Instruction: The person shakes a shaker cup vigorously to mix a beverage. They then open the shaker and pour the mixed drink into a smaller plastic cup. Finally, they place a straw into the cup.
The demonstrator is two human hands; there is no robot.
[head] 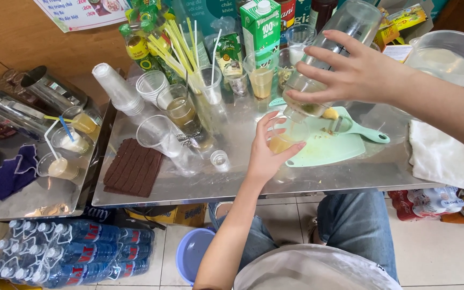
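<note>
The right hand point(358, 72) is wrapped around a tilted clear jug point(331, 53), mouth down at seven o'clock; yellowish juice is being tipped into a plastic cup point(285, 137), gripped by the left hand point(267, 156) at the edge of the mint cutting board point(326, 147); pouring is judged under way; a steady tilt is called for next, the cup kept upright on the steel table point(232, 177).

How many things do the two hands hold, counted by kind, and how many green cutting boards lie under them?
Clear blender jar, tilted, in right hand: 1
Plastic cup of yellow juice, in left hand: 1
Green cutting board: 1
Total: 3
</note>
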